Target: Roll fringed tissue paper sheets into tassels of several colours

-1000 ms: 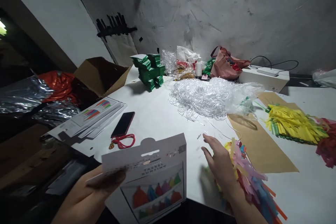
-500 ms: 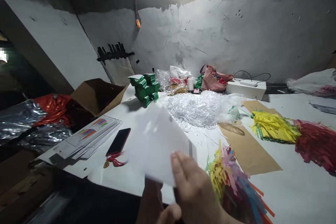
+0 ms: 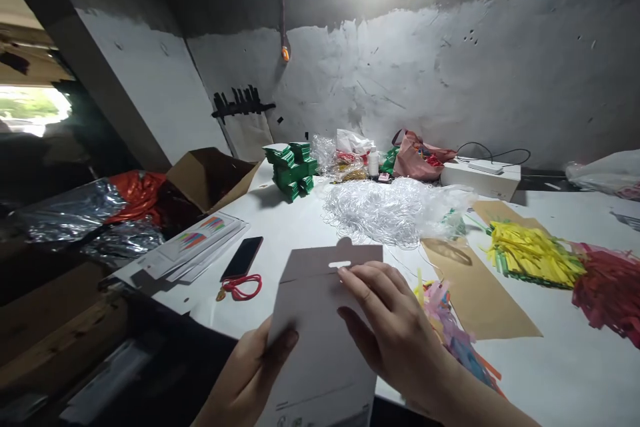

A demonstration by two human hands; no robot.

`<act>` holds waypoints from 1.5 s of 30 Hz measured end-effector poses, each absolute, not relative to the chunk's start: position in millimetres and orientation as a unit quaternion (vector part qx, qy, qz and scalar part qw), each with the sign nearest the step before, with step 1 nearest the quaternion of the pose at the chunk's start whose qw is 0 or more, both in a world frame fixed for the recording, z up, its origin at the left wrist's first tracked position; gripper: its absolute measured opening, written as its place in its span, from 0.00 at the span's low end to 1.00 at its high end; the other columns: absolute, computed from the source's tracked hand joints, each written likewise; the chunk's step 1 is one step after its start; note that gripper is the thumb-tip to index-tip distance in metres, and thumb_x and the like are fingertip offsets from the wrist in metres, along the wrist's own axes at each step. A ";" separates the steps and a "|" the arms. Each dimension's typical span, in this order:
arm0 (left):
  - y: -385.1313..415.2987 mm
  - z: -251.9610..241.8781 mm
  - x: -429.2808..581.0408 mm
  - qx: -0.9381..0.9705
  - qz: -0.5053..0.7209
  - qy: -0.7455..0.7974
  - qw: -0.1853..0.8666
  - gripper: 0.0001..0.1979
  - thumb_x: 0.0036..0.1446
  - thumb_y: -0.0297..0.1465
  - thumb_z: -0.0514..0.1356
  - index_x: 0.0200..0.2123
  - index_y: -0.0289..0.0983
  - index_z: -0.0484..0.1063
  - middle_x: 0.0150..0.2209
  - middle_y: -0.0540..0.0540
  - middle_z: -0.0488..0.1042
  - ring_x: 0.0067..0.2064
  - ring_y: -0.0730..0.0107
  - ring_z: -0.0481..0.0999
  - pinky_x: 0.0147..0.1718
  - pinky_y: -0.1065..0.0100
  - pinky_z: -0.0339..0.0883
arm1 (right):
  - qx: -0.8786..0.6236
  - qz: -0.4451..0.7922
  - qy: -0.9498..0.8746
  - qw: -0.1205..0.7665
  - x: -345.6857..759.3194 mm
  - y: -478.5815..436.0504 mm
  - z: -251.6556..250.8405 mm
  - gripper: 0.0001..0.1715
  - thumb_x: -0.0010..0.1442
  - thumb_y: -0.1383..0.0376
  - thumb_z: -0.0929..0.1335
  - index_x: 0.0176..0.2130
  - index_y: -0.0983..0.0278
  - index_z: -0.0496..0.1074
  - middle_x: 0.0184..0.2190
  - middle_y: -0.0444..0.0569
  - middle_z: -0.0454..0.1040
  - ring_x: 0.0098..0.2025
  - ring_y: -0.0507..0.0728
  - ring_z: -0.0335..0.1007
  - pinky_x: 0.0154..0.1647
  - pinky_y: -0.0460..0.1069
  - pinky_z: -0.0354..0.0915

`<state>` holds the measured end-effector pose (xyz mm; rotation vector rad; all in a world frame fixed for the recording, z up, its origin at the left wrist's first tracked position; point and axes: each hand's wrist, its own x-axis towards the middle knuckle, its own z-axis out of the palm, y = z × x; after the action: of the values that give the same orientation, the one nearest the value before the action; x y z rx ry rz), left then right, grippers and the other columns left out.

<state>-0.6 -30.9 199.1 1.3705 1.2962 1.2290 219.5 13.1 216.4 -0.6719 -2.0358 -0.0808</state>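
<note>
I hold a flat grey-white cardboard package upright over the near table edge, its plain back toward me and a hang-slot at its top. My left hand grips its lower left edge, thumb on the back. My right hand rests on the upper right part, fingers curled at the top flap near the slot. Just right of that hand a bundle of multicoloured paper tassels lies on the white table.
On the table: a phone with a red cord, a stack of printed cards, green boxes, a clear string heap, brown paper, yellow tassels, red tassels. An open carton stands left.
The package was turned from its printed front to its plain back. My right hand left the tassel bundle and came onto the package's top; the view tilted up.
</note>
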 end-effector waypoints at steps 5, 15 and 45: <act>-20.9 186.0 -6.1 0.666 0.416 0.459 0.416 0.19 0.66 0.46 0.56 0.43 0.36 0.77 0.28 0.47 0.76 0.28 0.65 0.71 0.25 0.72 0.66 | -0.326 0.077 -0.824 0.457 224.4 10.2 212.8 0.13 0.64 0.69 0.68 0.50 0.64 0.68 0.45 0.55 0.72 0.47 0.61 0.69 0.45 0.56 0.71; -2.6 172.0 -5.4 0.793 0.300 0.373 0.377 0.22 0.70 0.46 0.47 0.36 0.38 0.72 0.25 0.50 0.69 0.24 0.71 0.65 0.23 0.73 0.61 | -0.337 0.351 -0.861 0.146 246.5 24.7 234.7 0.14 0.53 0.58 0.77 0.30 0.63 0.74 0.25 0.41 0.70 0.26 0.51 0.65 0.22 0.44 0.55; -14.8 140.2 -6.6 0.643 0.504 0.575 0.054 0.18 0.64 0.49 0.57 0.35 0.42 0.75 0.22 0.53 0.79 0.21 0.67 0.78 0.18 0.73 0.69 | -0.373 0.305 -0.654 0.584 262.4 -8.8 162.9 0.37 0.64 0.55 0.72 0.66 0.55 0.59 0.62 0.55 0.68 0.62 0.62 0.66 0.61 0.57 0.65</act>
<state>-6.6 -14.8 140.2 1.9518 1.7455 1.5310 262.4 -8.8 162.9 -0.8699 -1.5253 0.7116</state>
